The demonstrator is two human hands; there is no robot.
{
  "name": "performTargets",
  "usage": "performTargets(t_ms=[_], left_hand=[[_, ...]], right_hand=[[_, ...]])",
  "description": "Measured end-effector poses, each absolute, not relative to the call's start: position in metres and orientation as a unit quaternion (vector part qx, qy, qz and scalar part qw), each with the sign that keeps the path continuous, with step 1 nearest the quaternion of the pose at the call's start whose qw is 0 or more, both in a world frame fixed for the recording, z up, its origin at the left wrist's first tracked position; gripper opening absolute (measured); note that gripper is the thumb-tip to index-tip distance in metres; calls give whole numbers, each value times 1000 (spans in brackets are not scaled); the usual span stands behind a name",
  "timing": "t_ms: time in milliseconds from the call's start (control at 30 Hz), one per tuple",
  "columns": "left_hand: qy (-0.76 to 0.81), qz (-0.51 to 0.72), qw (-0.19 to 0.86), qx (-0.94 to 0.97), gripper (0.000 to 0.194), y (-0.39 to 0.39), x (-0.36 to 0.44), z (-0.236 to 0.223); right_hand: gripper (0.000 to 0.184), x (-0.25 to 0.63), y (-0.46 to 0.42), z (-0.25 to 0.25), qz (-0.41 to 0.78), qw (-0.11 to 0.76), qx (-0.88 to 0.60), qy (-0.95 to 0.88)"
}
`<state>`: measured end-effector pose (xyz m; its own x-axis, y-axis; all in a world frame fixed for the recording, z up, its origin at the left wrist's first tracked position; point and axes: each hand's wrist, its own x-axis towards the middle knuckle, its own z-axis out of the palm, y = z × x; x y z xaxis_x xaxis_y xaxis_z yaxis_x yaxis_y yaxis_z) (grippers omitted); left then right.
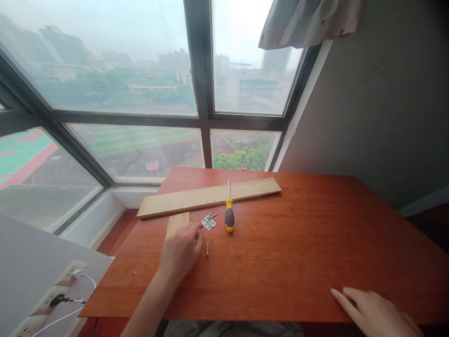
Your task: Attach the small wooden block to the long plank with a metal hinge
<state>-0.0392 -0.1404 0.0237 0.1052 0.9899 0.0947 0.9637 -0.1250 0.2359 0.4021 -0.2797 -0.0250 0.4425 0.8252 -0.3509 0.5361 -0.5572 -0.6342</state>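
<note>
My left hand [181, 250] lies on a small pale wood block [177, 221], fingers curled over its near end. Just right of its fingertips lies a single screw [207, 248]. A small metal hinge [208, 223] with loose screws beside it sits a little farther back. A yellow and black screwdriver [229, 213] lies with its shaft resting on a long pale wooden board [206, 196]. My right hand [372, 311] rests flat on the table's near right edge, fingers stretched out, holding nothing.
The red-brown wooden table [298, 243] stands against a large window [147, 93]. A grey wall [386, 103] rises at the right. At lower left, a white power strip [52, 299] with plugged cables lies on a grey surface.
</note>
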Motion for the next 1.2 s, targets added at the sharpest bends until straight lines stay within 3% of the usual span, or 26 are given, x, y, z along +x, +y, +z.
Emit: performTargets(t_ms=[67,167,333,533,967,1200], left_hand=[[641,83,62,760,28,-148,-25,23],[621,40,35,782,24,-158,-16,22],[619,-1,16,785,17,-164,-21,23],[609,-4,24,793,25,-152,-27,15],[625,55,34,778,30,-110,-24,21],[535,61,21,843,24,-112,24,42]], right_hand=[[32,367,-251,-11,247,68,-780,-571],[32,316,-203,8,216,21,-695,-685],[22,266,-119,13,203,86,-670,-709],[29,234,-54,-3,156,128,-708,-677],[24,234,-52,-19,146,203,-685,-684],[22,234,-52,-23,149,219,-674,-689]])
